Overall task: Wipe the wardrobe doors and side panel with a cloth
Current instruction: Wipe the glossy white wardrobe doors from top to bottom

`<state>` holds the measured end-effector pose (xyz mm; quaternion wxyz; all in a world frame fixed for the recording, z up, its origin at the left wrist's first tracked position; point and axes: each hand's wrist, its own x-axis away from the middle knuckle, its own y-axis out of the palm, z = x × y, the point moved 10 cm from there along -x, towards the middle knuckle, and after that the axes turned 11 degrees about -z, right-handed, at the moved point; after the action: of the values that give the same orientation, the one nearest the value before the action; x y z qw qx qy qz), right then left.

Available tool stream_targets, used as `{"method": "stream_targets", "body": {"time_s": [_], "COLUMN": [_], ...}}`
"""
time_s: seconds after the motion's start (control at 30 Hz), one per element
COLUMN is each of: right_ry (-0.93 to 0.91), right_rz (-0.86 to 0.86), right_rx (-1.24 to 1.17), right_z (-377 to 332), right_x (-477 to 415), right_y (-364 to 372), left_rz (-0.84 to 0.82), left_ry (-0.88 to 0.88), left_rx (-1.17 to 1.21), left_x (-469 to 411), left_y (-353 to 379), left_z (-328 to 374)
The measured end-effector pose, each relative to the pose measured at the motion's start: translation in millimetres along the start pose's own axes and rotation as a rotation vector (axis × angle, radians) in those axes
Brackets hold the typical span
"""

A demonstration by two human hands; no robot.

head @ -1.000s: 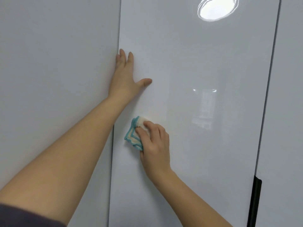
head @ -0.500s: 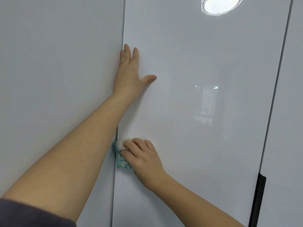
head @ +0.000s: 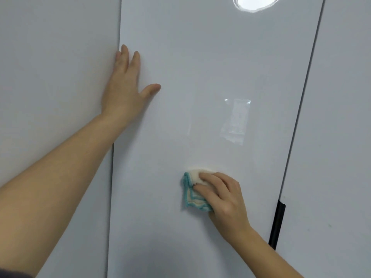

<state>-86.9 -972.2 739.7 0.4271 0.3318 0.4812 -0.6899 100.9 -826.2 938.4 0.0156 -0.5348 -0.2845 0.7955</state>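
Note:
A glossy white wardrobe door point(head: 210, 67) fills the middle of the view. My left hand point(head: 124, 87) lies flat on it near its left edge, fingers pointing up and thumb spread. My right hand point(head: 220, 195) presses a folded cloth point(head: 191, 194), cream with teal borders, against the lower middle of the door. My fingers cover most of the cloth's right side.
A matt white panel point(head: 56, 77) adjoins the door on the left, separated by a thin dark gap. Another white door point(head: 339, 117) stands to the right, with a black vertical handle point(head: 278, 223) at the seam. A ceiling light reflects at the top.
My right hand has slid the cloth from the door's left edge rightward to its lower middle. My left hand stays flat in the same spot on the door.

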Motion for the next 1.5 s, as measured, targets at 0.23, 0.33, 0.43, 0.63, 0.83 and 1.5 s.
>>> {"method": "stream_targets", "body": {"time_s": [0.23, 0.33, 0.43, 0.63, 0.83, 1.5], "right_ry": [0.108, 0.193, 0.266, 0.383, 0.332, 0.042], "right_rz": [-0.039, -0.023, -0.024, 0.028, 0.006, -0.188], "right_rx": [0.064, 0.073, 0.071, -0.029, -0.110, -0.142], "right_z": [46.6, 60.2, 66.4, 58.5, 24.0, -130.9], "right_x": [38.2, 51.1, 64.4, 85.5, 82.7, -58.9], "right_y": [-33.7, -47.6, -55.6, -46.0, -10.0, 116.9], "left_rz": [-0.005, -0.049, -0.083, -0.155, -0.165, -0.144], "left_ry": [0.038, 0.030, 0.007, -0.010, -0.007, -0.008], "left_rx": [-0.034, -0.053, -0.083, -0.092, -0.103, -0.138], "left_x": [23.9, 33.5, 46.7, 53.1, 52.6, 52.0], "left_y": [5.6, 16.1, 26.5, 33.2, 33.5, 31.8], "left_z": [-4.1, -8.8, -15.6, -18.3, -17.8, -16.6]}}
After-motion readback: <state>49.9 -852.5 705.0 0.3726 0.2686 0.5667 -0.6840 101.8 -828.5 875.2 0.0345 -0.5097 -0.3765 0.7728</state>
